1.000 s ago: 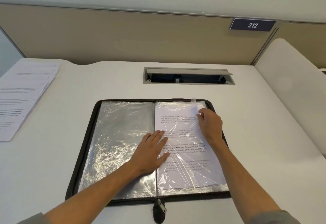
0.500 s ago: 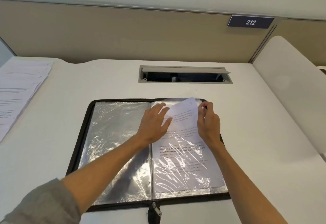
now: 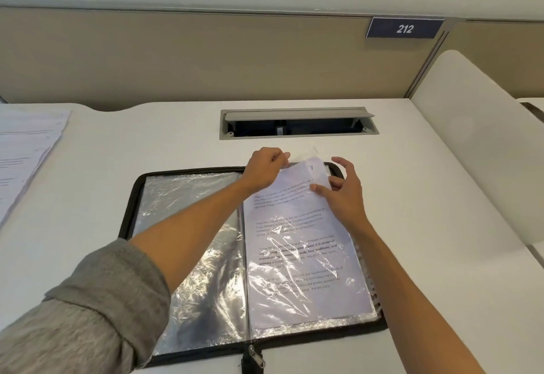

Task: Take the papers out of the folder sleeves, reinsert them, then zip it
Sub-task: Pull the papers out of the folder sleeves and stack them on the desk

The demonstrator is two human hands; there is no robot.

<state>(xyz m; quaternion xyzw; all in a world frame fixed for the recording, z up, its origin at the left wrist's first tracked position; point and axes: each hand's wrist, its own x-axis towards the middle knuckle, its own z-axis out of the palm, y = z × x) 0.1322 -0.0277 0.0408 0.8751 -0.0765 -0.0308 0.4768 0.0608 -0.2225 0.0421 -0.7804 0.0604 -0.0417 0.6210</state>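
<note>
A black zip folder (image 3: 132, 197) lies open on the white desk, its clear plastic sleeves (image 3: 182, 214) glinting. A printed paper (image 3: 297, 244) sits in the right-hand sleeve, its top end sticking out past the sleeve's mouth and tilted to the right. My left hand (image 3: 265, 172) pinches the top left corner of the paper at the folder's far edge. My right hand (image 3: 343, 194) rests on the paper's upper right part with thumb and fingers spread. The zip pull (image 3: 254, 357) hangs at the folder's near edge.
A stack of printed papers (image 3: 26, 150) lies at the desk's far left. A grey cable hatch (image 3: 297, 123) stands open just beyond the folder. A beige partition with a "212" sign (image 3: 404, 28) closes the back; a white divider (image 3: 477, 144) rises on the right.
My left hand moved from the middle of the folder up to the paper's top left corner and pinched it. The paper has slid upward out of the sleeve. My right hand's fingers spread.
</note>
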